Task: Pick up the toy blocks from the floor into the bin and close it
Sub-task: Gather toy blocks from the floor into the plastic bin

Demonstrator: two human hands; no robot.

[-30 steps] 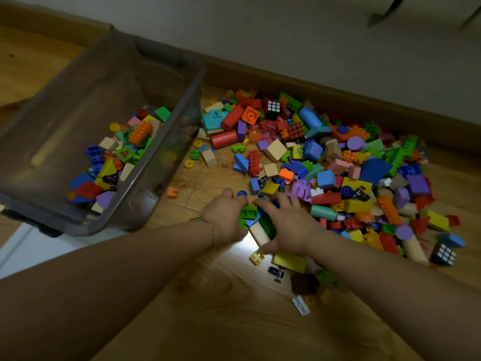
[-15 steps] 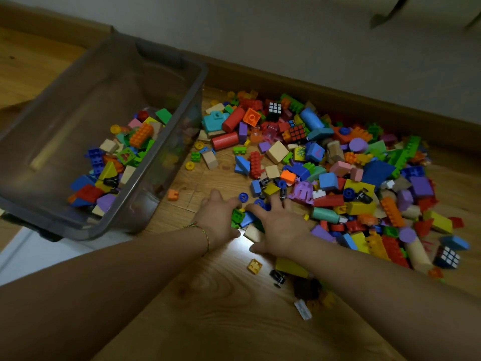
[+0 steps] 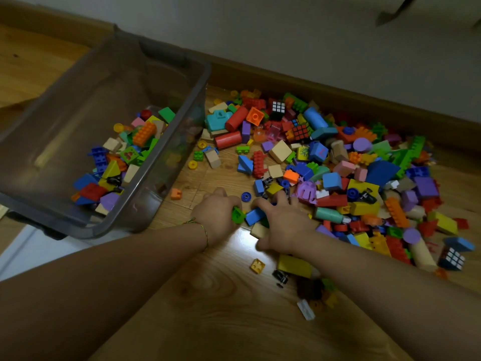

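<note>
Pile: the toy blocks (image 3: 338, 173) lie in a broad, many-coloured heap on the floor (image 3: 221, 295), spread from beside the bin to the right edge of the view and back to the skirting board (image 3: 312, 89).
Already sorted: a smaller layer of blocks (image 3: 125, 162) lies inside the bin, gathered toward its near right corner.
Bin: the bin (image 3: 65, 87) is translucent grey and open at the top; it stands on the left, just beside the heap.
Left hand: the left hand (image 3: 216, 212) is knuckles up at the near left edge of the heap, fingers curled down round a green block (image 3: 238, 214) that pokes out on its inner side.
Right hand: the right hand (image 3: 283, 222) lies palm down just beside the left, fingers spread and bent over the blocks. A blue block (image 3: 255, 216) and a tan block (image 3: 259, 230) sit between its thumb and forefinger; whether it actually grips them cannot be told.
Wrist: a thin bracelet (image 3: 204, 230) circles the left wrist.
Strays: a blue wheel (image 3: 246, 196) lies just beyond the fingertips, an orange block (image 3: 176, 194) between hands and bin, a yellow block (image 3: 257, 265) near the right wrist.
Background: a pale wall (image 3: 286, 35) rises above the skirting board.
</note>
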